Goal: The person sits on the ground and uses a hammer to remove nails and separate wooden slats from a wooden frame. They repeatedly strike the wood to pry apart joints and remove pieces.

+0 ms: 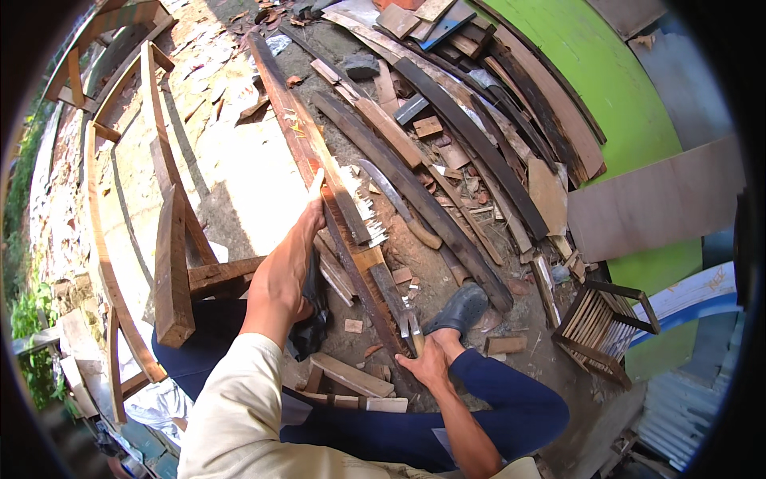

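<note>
A long reddish-brown wooden beam slants from the far middle down toward my legs, with a pale split patch and splinters along its right side. My left hand is closed on the beam's left edge, about halfway along. Near the close end, my right hand grips the wooden handle of a claw hammer, its metal head pointing away from me beside the beam. That hand's thumb side is next to the beam's end. Just right of the beam, a curved machete with a wooden handle lies on the ground.
Several dark planks and offcuts cover the ground to the right, below a green panel. A slatted wooden stool stands at the right. On the left rises a wooden frame close to my leg. My shoe rests beside the hammer.
</note>
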`<state>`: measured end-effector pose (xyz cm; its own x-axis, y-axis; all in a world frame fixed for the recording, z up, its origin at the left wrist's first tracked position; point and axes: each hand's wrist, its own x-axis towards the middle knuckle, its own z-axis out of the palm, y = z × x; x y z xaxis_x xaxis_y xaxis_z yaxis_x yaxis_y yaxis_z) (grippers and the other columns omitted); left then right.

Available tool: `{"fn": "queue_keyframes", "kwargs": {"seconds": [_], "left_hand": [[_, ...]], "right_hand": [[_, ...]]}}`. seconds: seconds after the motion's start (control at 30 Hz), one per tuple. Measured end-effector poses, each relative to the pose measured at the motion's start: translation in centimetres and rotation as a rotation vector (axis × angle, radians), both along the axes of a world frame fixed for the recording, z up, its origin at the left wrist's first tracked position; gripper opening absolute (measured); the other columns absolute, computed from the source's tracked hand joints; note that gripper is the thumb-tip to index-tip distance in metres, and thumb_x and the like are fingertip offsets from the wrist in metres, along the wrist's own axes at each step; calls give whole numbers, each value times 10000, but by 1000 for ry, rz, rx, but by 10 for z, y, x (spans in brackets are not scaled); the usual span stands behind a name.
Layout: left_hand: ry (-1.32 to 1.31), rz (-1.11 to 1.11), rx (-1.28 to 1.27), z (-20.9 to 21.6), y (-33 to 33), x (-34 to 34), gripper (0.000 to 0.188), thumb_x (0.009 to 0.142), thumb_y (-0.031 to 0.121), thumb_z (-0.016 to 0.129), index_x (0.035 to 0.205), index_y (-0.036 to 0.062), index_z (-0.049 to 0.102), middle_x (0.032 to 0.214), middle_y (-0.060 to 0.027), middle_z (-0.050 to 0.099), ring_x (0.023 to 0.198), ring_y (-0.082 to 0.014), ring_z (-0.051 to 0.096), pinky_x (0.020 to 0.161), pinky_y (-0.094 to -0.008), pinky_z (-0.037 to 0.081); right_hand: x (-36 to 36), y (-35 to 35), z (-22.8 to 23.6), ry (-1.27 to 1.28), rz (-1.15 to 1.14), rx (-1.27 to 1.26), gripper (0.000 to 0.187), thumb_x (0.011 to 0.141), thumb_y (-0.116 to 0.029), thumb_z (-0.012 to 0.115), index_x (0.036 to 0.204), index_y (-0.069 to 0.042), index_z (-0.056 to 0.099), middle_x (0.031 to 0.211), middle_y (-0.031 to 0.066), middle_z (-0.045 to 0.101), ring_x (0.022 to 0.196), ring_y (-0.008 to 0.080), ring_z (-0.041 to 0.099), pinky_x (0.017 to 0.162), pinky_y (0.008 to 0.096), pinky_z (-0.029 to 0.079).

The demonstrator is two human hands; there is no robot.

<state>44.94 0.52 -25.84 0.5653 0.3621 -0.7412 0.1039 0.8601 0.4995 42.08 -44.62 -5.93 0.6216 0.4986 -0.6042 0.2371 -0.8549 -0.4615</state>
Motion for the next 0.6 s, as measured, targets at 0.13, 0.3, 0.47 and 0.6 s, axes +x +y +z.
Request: {"fn": "queue_keyframes", "kwargs": {"seconds": [0.13, 0.3, 0.47, 0.6], "left_hand": [[43, -59, 70, 17, -7, 2, 693, 903, 642, 474, 1268, 54, 505, 1108, -164, 628, 971, -301, 642, 840, -449, 533], [130, -117, 331, 78, 43, -8, 668, 897, 638, 485, 1228, 60, 529, 1068, -158, 637, 938, -298, 648, 812, -441, 540], [100, 50, 569, 221, 105, -9, 644, 890, 634, 495, 1188, 66, 553, 1027, -152, 647, 904, -294, 654, 784, -432, 547], [115, 439, 729, 367, 94, -5, 569, 795, 545, 642, 1019, 23, 647, 912, -137, 664, 718, -253, 643, 618, -428, 528]], "right_hand": [[-9, -13, -15, -119, 46, 25, 734, 682, -453, 859, 1055, 97, 549, 1008, 302, 641, 983, 458, 624, 868, 489, 500], [6, 13, -30, 34, 34, 42, 803, 675, -494, 859, 1095, 120, 556, 1063, 336, 637, 1024, 462, 632, 892, 480, 507], [22, 75, 7, 39, -47, 156, 827, 667, -578, 840, 1071, 106, 612, 1029, 317, 668, 988, 450, 661, 864, 481, 523], [35, 109, 31, -174, -141, 379, 726, 690, -473, 860, 1063, 97, 609, 1032, 310, 652, 994, 454, 636, 870, 493, 505]]}}
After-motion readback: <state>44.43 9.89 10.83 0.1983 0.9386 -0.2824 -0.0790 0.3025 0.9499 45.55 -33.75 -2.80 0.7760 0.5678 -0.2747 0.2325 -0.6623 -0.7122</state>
